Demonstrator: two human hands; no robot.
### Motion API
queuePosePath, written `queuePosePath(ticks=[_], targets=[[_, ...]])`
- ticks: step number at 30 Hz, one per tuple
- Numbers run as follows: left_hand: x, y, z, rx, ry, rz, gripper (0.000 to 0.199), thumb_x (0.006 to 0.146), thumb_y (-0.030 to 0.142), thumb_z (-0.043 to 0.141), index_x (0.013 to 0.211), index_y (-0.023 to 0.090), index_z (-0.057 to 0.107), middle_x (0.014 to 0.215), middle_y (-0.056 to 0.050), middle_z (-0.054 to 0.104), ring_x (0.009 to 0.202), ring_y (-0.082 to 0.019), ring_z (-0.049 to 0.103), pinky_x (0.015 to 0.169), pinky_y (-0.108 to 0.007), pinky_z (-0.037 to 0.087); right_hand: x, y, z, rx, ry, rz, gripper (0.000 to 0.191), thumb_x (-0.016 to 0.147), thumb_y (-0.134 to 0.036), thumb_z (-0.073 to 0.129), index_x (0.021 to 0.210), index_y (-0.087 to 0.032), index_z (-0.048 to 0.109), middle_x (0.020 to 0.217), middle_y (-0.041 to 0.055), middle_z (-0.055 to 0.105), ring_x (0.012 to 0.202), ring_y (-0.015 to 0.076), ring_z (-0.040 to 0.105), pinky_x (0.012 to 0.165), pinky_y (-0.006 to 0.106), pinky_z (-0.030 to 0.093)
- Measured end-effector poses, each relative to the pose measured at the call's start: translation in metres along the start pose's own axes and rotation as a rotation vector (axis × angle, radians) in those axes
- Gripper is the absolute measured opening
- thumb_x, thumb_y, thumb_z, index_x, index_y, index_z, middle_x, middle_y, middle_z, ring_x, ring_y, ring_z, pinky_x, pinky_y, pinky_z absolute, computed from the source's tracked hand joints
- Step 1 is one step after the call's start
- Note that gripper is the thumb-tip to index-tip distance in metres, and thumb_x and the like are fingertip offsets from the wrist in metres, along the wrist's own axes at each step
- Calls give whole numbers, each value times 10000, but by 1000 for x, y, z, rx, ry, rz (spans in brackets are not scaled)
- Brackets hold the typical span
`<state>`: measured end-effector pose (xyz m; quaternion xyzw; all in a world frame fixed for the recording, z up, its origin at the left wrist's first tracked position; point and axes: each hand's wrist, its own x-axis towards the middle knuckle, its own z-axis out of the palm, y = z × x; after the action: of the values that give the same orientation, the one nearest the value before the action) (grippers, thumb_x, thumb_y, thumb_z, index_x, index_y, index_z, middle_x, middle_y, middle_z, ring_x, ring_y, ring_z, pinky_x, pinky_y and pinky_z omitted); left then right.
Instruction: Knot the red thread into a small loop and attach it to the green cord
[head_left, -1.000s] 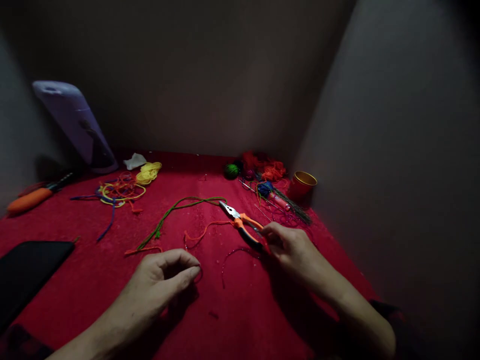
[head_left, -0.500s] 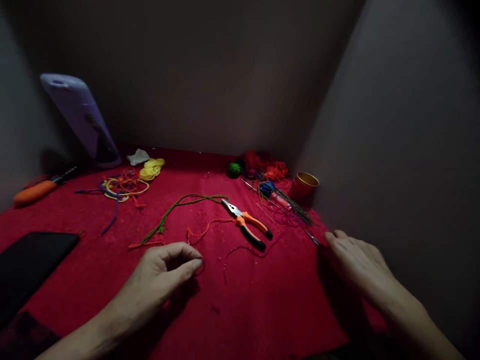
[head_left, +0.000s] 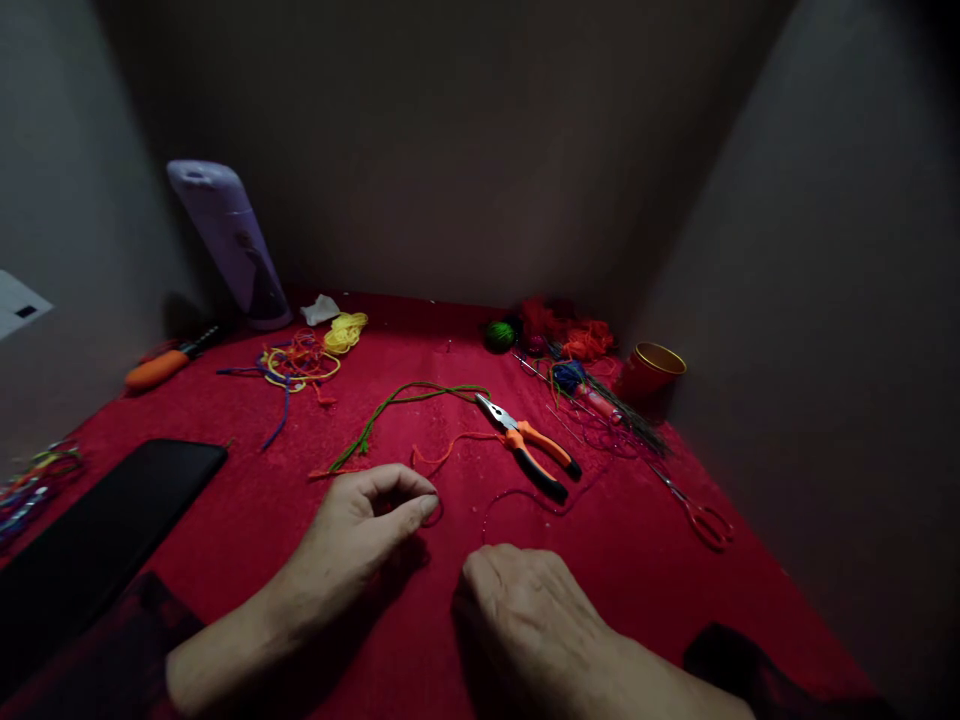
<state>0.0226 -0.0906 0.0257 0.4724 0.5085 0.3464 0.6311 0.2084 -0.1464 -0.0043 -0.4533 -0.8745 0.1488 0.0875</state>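
My left hand (head_left: 367,530) is closed in a pinch at the lower middle, with a small loop of thin thread showing at its fingertips. Just right of it, my right hand (head_left: 525,605) is low over the red cloth, its fingers curled under; whether they hold anything is hidden. A dark pink glittery thread (head_left: 517,492) curves across the cloth just beyond the right hand. Pliers (head_left: 525,445) with orange and black handles lie farther back, beside an orange-red thread (head_left: 454,447). A green cord (head_left: 397,392) arcs from near the left hand to the pliers' tip.
Scissors (head_left: 697,510) and a red cup (head_left: 651,372) stand out at the right, near yarn bundles (head_left: 585,340). At the left are a black phone (head_left: 142,500), tangled threads (head_left: 300,365), an orange-handled tool (head_left: 161,370) and a leaning purple bottle (head_left: 236,240).
My right hand has moved left from beside the scissors to near my left hand, uncovering the scissors' handles. My left hand keeps its pinch. The view has turned slightly left.
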Motion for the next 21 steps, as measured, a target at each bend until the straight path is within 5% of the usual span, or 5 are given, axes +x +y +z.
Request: queuePosePath(ticks=[4, 8, 10, 13, 21], targets=[[0, -2, -1, -20, 23, 25, 159, 735, 288, 628, 736, 141, 567, 549, 44, 523, 453, -76, 495, 437, -194, 340, 15, 10, -2, -37, 17, 45, 84, 788, -125, 521, 769, -196, 481, 671, -14, 506, 535, 115, 365, 509, 246, 262], [2, -1, -1, -31, 22, 14, 159, 737, 287, 626, 727, 143, 559, 521, 54, 501, 425, -64, 464, 424, -189, 325, 45, 25, -31, 9, 105, 147, 145, 871, -229, 453, 752, -181, 521, 625, -2, 532, 501, 110, 411, 476, 241, 303], [2, -1, -1, -38, 19, 10, 164, 734, 293, 629, 730, 145, 558, 507, 54, 500, 419, -65, 460, 415, -185, 316, 59, 31, -48, 22, 248, 136, 144, 864, -153, 428, 927, -151, 558, 826, 68, 601, 665, 152, 534, 592, 275, 413], [2, -2, 0, -48, 20, 8, 173, 733, 302, 629, 726, 147, 553, 485, 52, 501, 408, -65, 450, 407, -181, 308, 70, 32, -66, 75, 440, 97, 472, 814, -64, 434, 1281, -134, 412, 1264, 175, 449, 1027, 250, 522, 825, 407, 439], [2, -2, 0, -92, 10, 10, 198, 698, 325, 650, 725, 139, 585, 478, 29, 524, 391, -74, 423, 379, -187, 296, 44, -16, -83, 1440, 143, -24, 313, 946, -300, 350, 1146, -199, 569, 1099, 95, 633, 999, 207, 605, 886, 402, 469]])
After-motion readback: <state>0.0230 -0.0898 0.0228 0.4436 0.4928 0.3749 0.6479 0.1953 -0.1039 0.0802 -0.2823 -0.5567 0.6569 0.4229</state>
